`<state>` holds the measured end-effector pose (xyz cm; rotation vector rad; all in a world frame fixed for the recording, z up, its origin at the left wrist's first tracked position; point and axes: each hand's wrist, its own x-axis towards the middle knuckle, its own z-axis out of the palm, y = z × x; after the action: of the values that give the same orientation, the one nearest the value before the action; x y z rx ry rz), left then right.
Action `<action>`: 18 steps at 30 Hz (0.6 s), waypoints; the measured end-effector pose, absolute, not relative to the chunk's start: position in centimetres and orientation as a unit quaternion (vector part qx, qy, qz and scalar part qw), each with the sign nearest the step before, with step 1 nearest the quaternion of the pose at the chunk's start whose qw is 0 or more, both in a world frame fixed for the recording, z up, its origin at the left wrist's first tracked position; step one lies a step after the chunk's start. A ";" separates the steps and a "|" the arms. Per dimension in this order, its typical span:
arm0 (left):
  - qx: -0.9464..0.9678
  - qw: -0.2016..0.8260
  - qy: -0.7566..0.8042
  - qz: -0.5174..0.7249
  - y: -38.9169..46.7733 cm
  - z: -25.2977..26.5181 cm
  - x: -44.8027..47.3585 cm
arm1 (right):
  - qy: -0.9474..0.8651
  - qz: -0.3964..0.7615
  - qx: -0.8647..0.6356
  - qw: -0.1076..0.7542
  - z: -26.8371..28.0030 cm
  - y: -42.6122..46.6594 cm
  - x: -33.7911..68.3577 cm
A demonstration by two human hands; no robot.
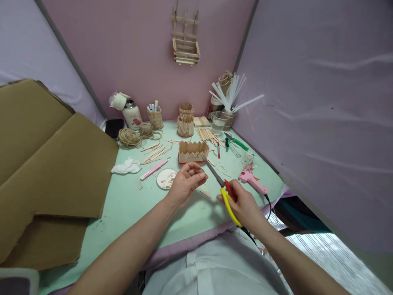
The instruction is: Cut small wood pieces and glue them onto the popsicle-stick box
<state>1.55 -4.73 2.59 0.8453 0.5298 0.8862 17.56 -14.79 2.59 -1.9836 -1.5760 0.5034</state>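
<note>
My right hand (244,203) grips a pair of scissors (218,177) by their red and yellow handles, the long blades pointing away and to the left. Thumb and fingers of my left hand (188,184) are pinched together near the blades; whatever sits between them is too small to make out. Just beyond both hands stands a small wooden box (193,152) with zigzag-cut upper edges and a red base. A round white dish (166,179) with little wood scraps lies to the left, partly hidden by my left hand.
A pink glue gun (253,181) with a cord lies at right, green-handled pruners (236,142) behind it. Wooden sticks (208,136), a pink craft knife (155,169), twine (129,138) and a tissue (126,166) cover the table. Large cardboard (58,164) stands at left.
</note>
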 end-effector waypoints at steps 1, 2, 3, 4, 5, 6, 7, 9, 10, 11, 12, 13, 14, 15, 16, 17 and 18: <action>0.392 0.784 0.252 0.409 -4.7 2.7 1.5 | -0.582 0.175 -0.747 0.268 2.6 -14.5 17.7; 0.391 0.783 0.258 0.409 -4.8 2.8 1.5 | -0.582 0.161 -0.756 0.252 2.6 -14.2 17.7; 0.391 0.781 0.263 0.410 -4.8 2.8 1.6 | -0.586 0.148 -0.763 0.228 2.5 -13.9 17.7; 0.390 0.779 0.268 0.411 -4.7 2.8 1.6 | -0.593 0.135 -0.768 0.199 2.4 -13.7 17.6; 0.390 0.778 0.271 0.412 -4.7 2.7 1.6 | -0.601 0.123 -0.770 0.171 2.1 -13.5 17.4; 0.390 0.777 0.273 0.413 -4.7 2.7 1.6 | -0.610 0.111 -0.770 0.148 1.8 -13.3 17.1; 0.389 0.777 0.273 0.412 -4.6 2.6 1.6 | -0.620 0.098 -0.767 0.133 1.4 -13.2 16.8; 0.389 0.778 0.271 0.412 -4.5 2.3 1.6 | -0.644 0.072 -0.751 0.123 0.8 -13.1 16.3; 0.389 0.780 0.268 0.411 -4.4 2.2 1.6 | -0.657 0.062 -0.741 0.124 0.6 -13.1 16.1; 0.389 0.782 0.265 0.408 -4.4 2.1 1.6 | -0.667 0.055 -0.732 0.126 0.5 -13.1 16.0; 0.390 0.784 0.263 0.404 -4.3 2.0 1.6 | -0.675 0.052 -0.724 0.134 0.6 -13.1 16.0; 0.390 0.788 0.262 0.399 -4.3 1.9 1.6 | -0.679 0.055 -0.716 0.153 0.8 -13.1 16.1; 0.388 0.792 0.261 0.392 -4.3 1.9 1.6 | -0.678 0.064 -0.708 0.187 1.2 -13.1 16.1; 0.384 0.798 0.260 0.385 -4.3 1.9 1.6 | -0.672 0.080 -0.697 0.238 1.7 -13.0 16.2; 0.380 0.804 0.258 0.377 -4.4 1.9 1.6 | -0.660 0.103 -0.681 0.302 2.3 -13.0 16.2; 0.377 0.810 0.255 0.369 -4.4 1.9 1.6 | -0.642 0.133 -0.658 0.370 2.8 -12.9 16.2; 0.373 0.818 0.250 0.360 -4.4 1.9 1.6 | -0.624 0.163 -0.633 0.429 3.2 -12.9 16.1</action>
<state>1.61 -4.45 1.91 0.7953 0.5333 0.7678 16.08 -12.88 3.25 -1.5790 -1.5567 0.4068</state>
